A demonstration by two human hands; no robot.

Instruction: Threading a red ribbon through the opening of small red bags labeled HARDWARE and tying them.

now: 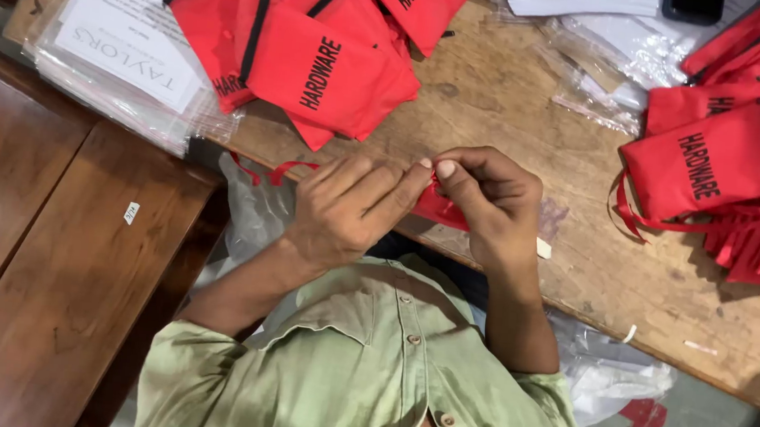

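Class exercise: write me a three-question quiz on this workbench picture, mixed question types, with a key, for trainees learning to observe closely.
1. True or false: both hands grip the same small red pouch.
2. Where does the nearer pile of red pouches lie, seen from the picture?
A. right edge of the table
B. on the floor
C. in the person's lap
3. Fill in: the stack of clear packets lies at the table's ____ end in the picture.

Key
1. True: left hand and right hand pinch it together.
2. A
3. left
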